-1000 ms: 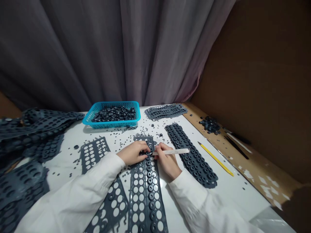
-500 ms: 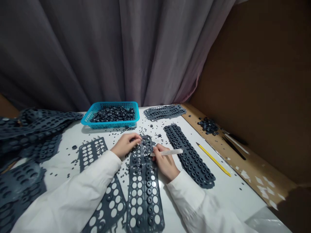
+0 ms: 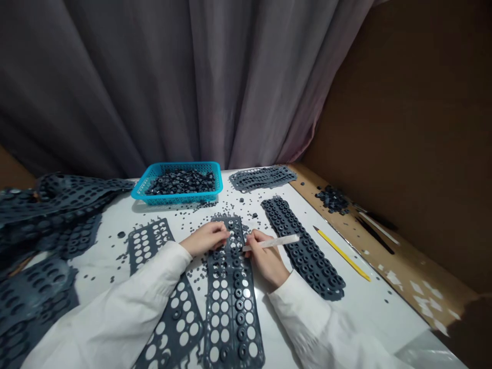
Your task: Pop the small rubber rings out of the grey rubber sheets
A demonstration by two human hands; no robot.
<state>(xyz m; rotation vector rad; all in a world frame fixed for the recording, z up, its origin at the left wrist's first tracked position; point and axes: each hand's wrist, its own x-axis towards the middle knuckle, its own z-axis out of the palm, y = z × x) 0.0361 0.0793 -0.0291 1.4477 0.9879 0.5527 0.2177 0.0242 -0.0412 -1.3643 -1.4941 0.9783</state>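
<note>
Overhead and behind, a grey curtain (image 3: 192,77) hangs in folds, and a brown cardboard wall (image 3: 415,128) stands along the right side. Below them lies the white worktop (image 3: 361,302). At its left edge sits a heap of dark punched sheets (image 3: 46,215).

Straight ahead of the person lies the long dark strip (image 3: 230,302). It runs away from the body, with round holes in rows and small rings seated in some of them. A second punched strip (image 3: 148,243) lies just left of it. A full strip (image 3: 303,246) of rings lies to the right.

At the back stands a blue basket (image 3: 177,196) filled with dark rings, and a flat stack of sheets (image 3: 263,177) lies beside it. A yellow stick (image 3: 342,252) lies near the cardboard.

The left hand (image 3: 205,238) rests on the far end of the long dark strip, fingers bent with the tips on it. Whether they pinch its edge cannot be told. The right hand (image 3: 265,259) is just beside it, its fingers pressed together around a white tool (image 3: 274,242). The tool's tip touches the strip. Loose dark bits (image 3: 200,215) lie scattered around both hands.
</note>
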